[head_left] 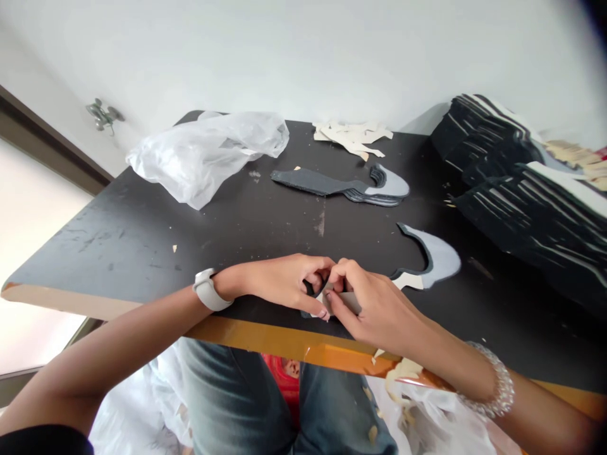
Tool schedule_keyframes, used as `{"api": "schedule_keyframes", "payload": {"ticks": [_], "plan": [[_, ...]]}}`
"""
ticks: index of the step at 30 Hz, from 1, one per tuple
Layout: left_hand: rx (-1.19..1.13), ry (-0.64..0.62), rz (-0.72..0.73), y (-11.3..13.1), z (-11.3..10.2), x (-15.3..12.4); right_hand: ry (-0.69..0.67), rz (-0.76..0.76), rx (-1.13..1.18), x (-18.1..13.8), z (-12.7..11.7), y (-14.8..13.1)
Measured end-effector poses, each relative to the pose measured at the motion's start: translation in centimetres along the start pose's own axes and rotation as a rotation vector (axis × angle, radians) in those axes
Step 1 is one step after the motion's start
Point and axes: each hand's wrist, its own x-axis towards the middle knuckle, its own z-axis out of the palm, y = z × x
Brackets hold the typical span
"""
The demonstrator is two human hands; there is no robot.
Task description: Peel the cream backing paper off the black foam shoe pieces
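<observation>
A dark, curved foam-like piece with a pale grey rounded end (443,256) lies flat near the front of the table, and its other end runs under my hands. My left hand (296,281) is closed on that dark end, thumb pressed on top and fingers curled at its edge. Touching it, my right hand (372,306) pinches a whitish backing strip at the same spot. The fingers hide much of this end. A whitish flap (408,280) shows on the piece to the right of my right hand. Farther back rests a small stack of similar pieces (327,183).
A white plastic bag (208,151) sits at the back left of the dark table (246,221). Cream scraps (353,136) lie by the wall. Tall stacks of dark pieces (535,202) fill the right side. More scraps (403,379) hang at the taped front edge.
</observation>
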Motion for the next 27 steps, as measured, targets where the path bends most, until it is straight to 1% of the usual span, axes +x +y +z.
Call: {"api": "schedule_keyframes", "payload": {"ticks": [3, 5, 10, 12, 15, 17, 19, 21, 25, 27], "plan": [[0.191, 0.072, 0.033, 0.4, 0.4, -0.2, -0.006, -0.012, 0.046, 0.0, -0.1, 0.1], [0.270, 0.107, 0.060, 0.5, 0.6, -0.2, -0.008, -0.018, 0.068, 0.0, -0.1, 0.2], [0.315, 0.083, 0.071, 0.2, 0.5, -0.3, -0.024, -0.006, 0.157, 0.0, -0.2, 0.3], [0.312, 0.060, 0.090, 0.1, 0.3, -0.3, -0.031, 0.018, 0.244, 0.0, -0.2, 0.3], [0.333, 0.032, 0.110, 0.4, 0.3, -0.4, -0.041, 0.053, 0.438, 0.0, -0.5, 0.5], [0.362, 0.042, 0.123, 0.8, 0.4, -0.5, -0.033, 0.064, 0.565, 0.0, -0.8, 0.7], [0.382, 0.068, 0.131, 1.0, 0.6, -0.5, -0.014, 0.072, 0.626, 0.1, -1.0, 0.8], [0.364, 0.074, 0.118, 1.0, 0.6, -0.5, -0.012, 0.086, 0.598, -0.1, -1.1, 0.7], [0.233, -0.010, 0.075, 0.8, 0.2, -0.5, -0.061, 0.105, 0.438, -0.6, -0.8, 0.2], [0.202, -0.032, 0.055, 0.7, 0.0, -0.5, -0.080, 0.103, 0.393, -0.7, -0.6, 0.0]]}}
